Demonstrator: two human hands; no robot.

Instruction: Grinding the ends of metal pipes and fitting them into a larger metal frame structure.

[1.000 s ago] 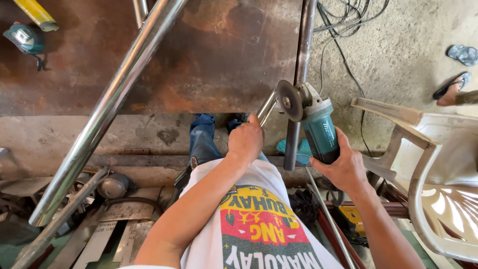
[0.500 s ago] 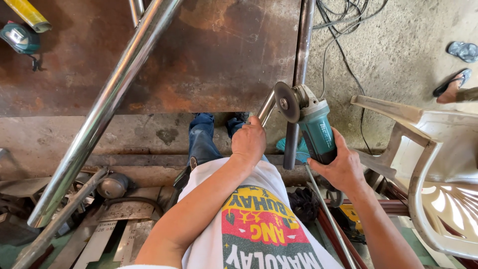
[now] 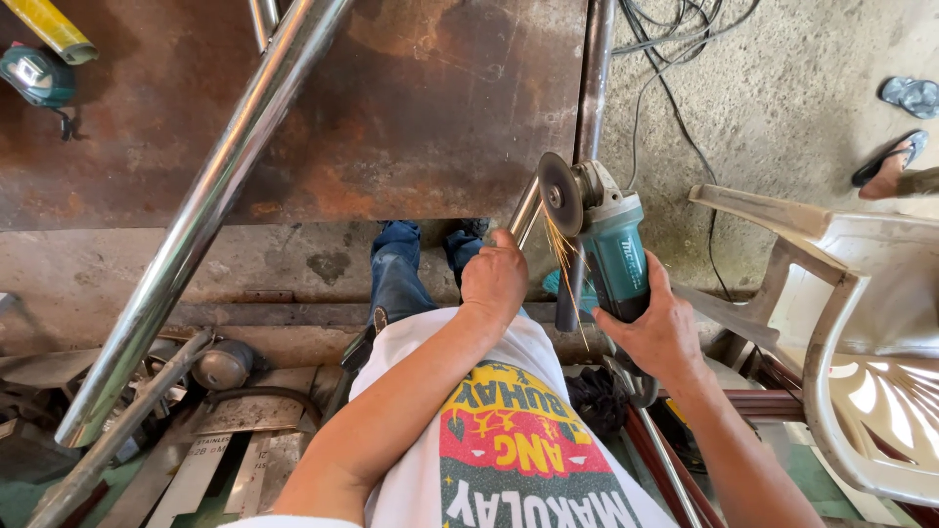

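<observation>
The right hand [image 3: 657, 328] grips a teal angle grinder [image 3: 602, 235], throwing sparks. The left hand [image 3: 494, 279] clasps a thin steel tube [image 3: 525, 210] beside a rusty worktop [image 3: 411, 108].

Left hand [image 3: 494, 279] covers the end of the thin steel tube [image 3: 525, 208]; contact point unclear. Angle grinder [image 3: 606, 244] rear hidden inside right hand [image 3: 660, 332]. Big shiny pipe [image 3: 196, 225] cut off at top edge.

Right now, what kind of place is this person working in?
Most likely a metal workshop. The right hand holds a teal angle grinder throwing sparks off a thin metal rod gripped by the left hand, beside a rusty steel sheet and a shiny steel pipe.
</observation>
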